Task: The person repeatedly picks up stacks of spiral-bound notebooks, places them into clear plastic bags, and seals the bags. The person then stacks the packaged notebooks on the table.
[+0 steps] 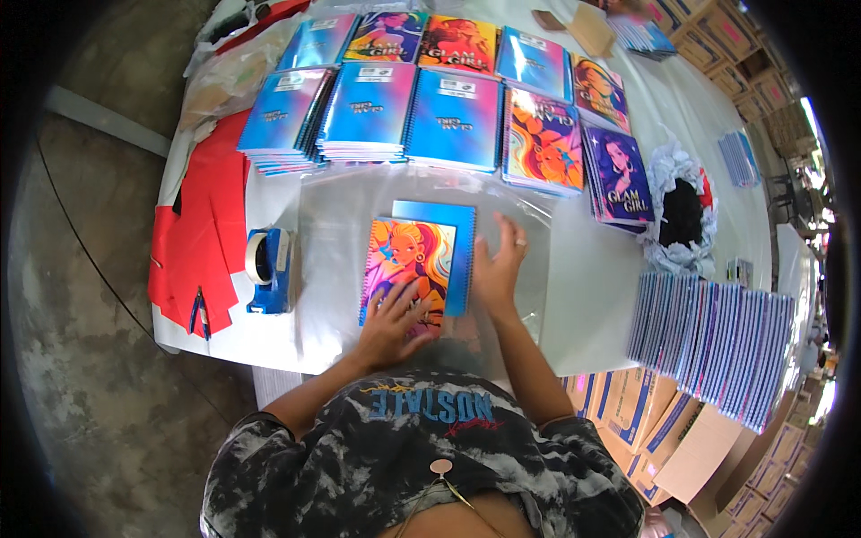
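Glossy paper-covered notebooks (411, 255), shiny clear plastic sheet (529, 242) on my feed.
I'm reading smooth hard plastic on the blue tape dispenser (277, 285), matt red sheets (202, 224) (paper or cloth, can't tell), crumpled paper-like wrapping (666, 167), matt cardboard boxes (626, 397), cloth shirt (350, 448), rough-looking concrete floor (90, 233).

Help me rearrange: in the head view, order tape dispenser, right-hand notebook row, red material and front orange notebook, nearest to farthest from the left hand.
1. Front orange notebook: under the left hand.
2. Tape dispenser: to its left.
3. Red material: farther left.
4. Notebook row: far right.
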Tool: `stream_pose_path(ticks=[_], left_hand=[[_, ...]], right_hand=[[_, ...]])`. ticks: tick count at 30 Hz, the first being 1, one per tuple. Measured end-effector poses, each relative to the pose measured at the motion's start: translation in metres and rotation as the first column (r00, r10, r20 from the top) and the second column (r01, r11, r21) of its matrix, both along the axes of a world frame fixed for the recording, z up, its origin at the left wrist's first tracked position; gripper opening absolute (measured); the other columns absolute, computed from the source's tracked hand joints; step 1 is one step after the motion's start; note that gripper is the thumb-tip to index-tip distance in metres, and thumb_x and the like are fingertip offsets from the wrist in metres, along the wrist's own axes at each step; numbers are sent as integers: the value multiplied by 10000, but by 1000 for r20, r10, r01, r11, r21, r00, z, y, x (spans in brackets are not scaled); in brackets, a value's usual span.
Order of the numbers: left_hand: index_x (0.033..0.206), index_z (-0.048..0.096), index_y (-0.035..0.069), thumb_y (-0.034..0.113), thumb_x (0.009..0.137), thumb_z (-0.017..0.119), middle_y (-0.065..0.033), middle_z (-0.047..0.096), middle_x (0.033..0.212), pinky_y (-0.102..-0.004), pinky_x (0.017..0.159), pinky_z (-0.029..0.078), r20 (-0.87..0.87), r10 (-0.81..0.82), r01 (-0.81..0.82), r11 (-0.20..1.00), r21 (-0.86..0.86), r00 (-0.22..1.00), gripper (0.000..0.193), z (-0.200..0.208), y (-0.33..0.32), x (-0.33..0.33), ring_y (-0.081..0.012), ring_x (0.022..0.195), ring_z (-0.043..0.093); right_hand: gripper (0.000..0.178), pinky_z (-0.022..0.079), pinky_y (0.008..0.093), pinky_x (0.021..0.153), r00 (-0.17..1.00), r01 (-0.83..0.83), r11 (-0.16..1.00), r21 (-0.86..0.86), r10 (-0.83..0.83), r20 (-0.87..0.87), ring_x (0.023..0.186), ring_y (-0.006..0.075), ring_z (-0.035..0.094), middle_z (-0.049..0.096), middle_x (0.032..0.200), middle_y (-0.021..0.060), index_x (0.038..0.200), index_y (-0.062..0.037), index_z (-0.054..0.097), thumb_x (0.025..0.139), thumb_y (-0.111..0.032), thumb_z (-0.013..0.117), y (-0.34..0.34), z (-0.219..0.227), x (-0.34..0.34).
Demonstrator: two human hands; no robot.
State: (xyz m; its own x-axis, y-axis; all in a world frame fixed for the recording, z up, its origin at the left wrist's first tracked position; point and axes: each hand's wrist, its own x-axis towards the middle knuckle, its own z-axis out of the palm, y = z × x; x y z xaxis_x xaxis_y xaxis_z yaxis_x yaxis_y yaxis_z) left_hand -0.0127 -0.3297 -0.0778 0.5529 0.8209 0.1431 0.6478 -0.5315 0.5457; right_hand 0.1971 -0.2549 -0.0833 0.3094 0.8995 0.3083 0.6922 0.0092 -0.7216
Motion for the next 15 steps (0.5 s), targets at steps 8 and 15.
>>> stream_pose_path(ticks=[8, 15], left_hand=[[1192, 474, -7, 498, 717, 683, -181, 542, 1135, -461, 863, 413, -210, 775, -750, 630, 200, 595, 723, 31, 311, -26, -343, 1074, 507], [1155, 578, 31, 592, 649, 694, -194, 510, 1244, -469, 932, 388, -155, 592, -609, 731, -308, 791, 765, 23, 405, -105, -351, 1132, 497]], right_hand=[[738, 364, 508, 944, 993, -103, 915, -391, 116, 10, 1198, 392, 427, 433, 1270, 288, 1270, 91, 378, 751, -345, 671, 213, 47, -46], [766, 386, 508, 905, 926, -57, 795, -604, 268, 264, 1144, 382, 461, 462, 1219, 277, 1344, 44, 296, 734, -258, 646, 235, 37, -49]])
